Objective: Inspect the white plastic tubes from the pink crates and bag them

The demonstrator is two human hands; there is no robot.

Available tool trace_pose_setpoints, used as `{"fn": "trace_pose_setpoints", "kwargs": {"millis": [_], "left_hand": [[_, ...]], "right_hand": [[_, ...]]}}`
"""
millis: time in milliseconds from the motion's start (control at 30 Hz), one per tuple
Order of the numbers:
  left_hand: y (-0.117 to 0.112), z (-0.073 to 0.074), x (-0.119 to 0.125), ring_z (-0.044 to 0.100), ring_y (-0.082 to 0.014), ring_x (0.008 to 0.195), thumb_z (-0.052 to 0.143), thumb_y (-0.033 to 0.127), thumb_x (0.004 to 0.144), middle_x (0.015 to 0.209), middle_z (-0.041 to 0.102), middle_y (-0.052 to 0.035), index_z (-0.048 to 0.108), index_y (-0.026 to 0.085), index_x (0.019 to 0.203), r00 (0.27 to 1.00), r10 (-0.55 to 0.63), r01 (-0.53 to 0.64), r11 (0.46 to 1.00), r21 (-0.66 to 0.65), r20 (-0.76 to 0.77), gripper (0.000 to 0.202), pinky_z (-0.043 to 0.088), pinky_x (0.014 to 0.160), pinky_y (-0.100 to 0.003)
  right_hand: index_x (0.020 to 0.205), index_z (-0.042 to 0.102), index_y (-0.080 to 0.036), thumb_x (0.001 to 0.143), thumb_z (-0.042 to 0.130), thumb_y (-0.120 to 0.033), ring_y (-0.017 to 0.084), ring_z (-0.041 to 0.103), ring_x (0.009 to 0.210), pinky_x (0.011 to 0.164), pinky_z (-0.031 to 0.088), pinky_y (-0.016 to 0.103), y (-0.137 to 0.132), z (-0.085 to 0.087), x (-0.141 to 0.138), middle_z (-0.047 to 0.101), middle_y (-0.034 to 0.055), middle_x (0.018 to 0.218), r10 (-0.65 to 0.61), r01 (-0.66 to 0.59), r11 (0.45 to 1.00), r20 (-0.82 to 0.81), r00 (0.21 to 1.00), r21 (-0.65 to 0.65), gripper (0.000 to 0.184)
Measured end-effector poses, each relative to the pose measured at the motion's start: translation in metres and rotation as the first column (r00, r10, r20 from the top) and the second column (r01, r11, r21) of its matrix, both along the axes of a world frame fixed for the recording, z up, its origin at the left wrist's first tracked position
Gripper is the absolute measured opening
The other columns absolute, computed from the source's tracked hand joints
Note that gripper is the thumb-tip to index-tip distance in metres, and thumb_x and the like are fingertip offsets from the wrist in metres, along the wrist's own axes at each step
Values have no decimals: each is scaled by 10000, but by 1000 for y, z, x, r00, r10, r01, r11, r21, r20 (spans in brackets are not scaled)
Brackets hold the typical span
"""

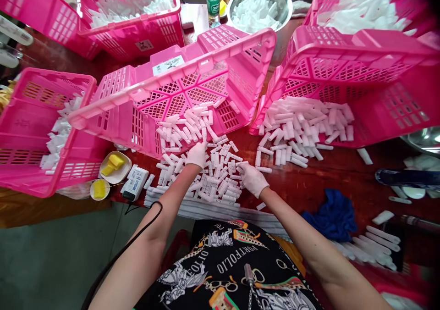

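Observation:
My left hand (197, 156), in a white glove, reaches to the front lip of the tipped middle pink basket (137, 100). Its fingers are closed round a small white tube (204, 135) that points up. My right hand (253, 180), gloved too, is at the right side of a loose pile of white tubes (209, 186), many with dark printing. Its fingertips pinch a white tube by the pile's edge, partly hidden by the glove. More tubes spill from inside the middle basket onto the dark red table between my hands.
A second tipped pink basket (378, 48) at right spills white tubes (302, 122). A steel bowl (288, 8), a bottle (212, 2) and further pink baskets stand behind. Yellow sponges (114, 163) in dishes and a white device (135, 182) lie left; a blue cloth (332, 216) lies right.

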State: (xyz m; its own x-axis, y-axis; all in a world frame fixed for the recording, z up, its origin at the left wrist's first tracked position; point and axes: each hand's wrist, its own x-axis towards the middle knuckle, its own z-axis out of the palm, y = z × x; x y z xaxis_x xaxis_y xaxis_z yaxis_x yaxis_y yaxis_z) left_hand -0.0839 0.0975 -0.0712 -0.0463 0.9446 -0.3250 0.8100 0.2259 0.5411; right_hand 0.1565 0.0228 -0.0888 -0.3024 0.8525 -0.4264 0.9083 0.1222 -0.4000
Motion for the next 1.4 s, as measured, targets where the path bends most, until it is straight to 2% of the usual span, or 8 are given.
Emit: {"fn": "trace_pose_setpoints", "kwargs": {"millis": [100, 233, 333, 533, 667, 1000, 1233, 1400], "left_hand": [[-25, 20, 12, 602, -152, 787, 558, 136, 818, 882, 607, -55, 474, 132, 1204, 868, 293, -269, 956, -115, 400, 395, 478, 778, -306], [-62, 48, 46, 621, -103, 698, 630, 167, 787, 826, 613, -43, 490, 118, 1085, 215, 603, -249, 795, -554, 768, 333, 507, 729, -265], [-81, 67, 68, 620, -94, 679, 698, 183, 739, 810, 620, -48, 516, 111, 1039, 13, 630, -176, 766, -618, 777, 359, 504, 688, -231], [-101, 86, 92, 474, -46, 464, 648, 260, 778, 631, 574, 20, 569, 118, 1074, 393, 449, -107, 889, -445, 803, 338, 379, 456, -170], [-112, 85, 109, 363, -28, 414, 627, 310, 791, 555, 484, 66, 593, 153, 979, 484, 423, -124, 900, -418, 766, 247, 295, 410, -158], [-102, 113, 104, 355, -32, 470, 665, 307, 779, 600, 470, 50, 576, 141, 844, 370, 460, -110, 884, -454, 807, 200, 329, 481, -163], [-101, 110, 86, 101, -7, 365, 471, 472, 883, 526, 216, 102, 570, 111, 866, 25, 759, 567, 525, -634, 650, 375, 210, 411, -170], [-95, 78, 78, 513, -111, 573, 578, 432, 829, 720, 569, -41, 602, 140, 912, 536, 498, -27, 817, -576, 681, 304, 395, 571, -231]], "right_hand": [[1191, 437, -155, 940, 338, -365, 130, 578, 765, 665, 483, 249, -5, 22, -3, 600, 65, 966, -359, 360, 931, -335, 871, -61, 342], [1057, 513, -193, 846, 481, -516, 91, 453, 522, 464, 364, 215, -7, 62, -6, 516, -27, 712, -654, 538, 727, -667, 356, -426, 387], [948, 551, -204, 826, 502, -531, 86, 369, 473, 440, 294, 226, -4, 87, -6, 448, -50, 611, -662, 553, 707, -688, 297, -441, 352], [751, 570, -186, 839, 509, -453, 133, 521, 692, 651, 407, 264, 9, 108, 7, 576, 4, 736, -444, 419, 886, -628, 639, -199, 288], [978, 569, -196, 918, 348, -511, 139, 523, 728, 687, 433, 280, 3, 117, 3, 559, 11, 798, -412, 411, 893, -702, 581, -184, 389], [815, 563, -202, 827, 558, -524, 112, 475, 595, 578, 420, 251, -5, 122, 15, 536, -10, 689, -452, 499, 845, -753, 477, -191, 322], [906, 625, -197, 873, 495, -508, 171, 592, 871, 790, 476, 293, -15, 130, 20, 636, 48, 937, -400, 262, 914, -799, 449, -310, 340], [833, 593, -192, 788, 606, -508, 158, 590, 633, 630, 499, 308, 3, 101, 42, 615, 22, 721, -590, 525, 778, -686, 426, -343, 320]]}}
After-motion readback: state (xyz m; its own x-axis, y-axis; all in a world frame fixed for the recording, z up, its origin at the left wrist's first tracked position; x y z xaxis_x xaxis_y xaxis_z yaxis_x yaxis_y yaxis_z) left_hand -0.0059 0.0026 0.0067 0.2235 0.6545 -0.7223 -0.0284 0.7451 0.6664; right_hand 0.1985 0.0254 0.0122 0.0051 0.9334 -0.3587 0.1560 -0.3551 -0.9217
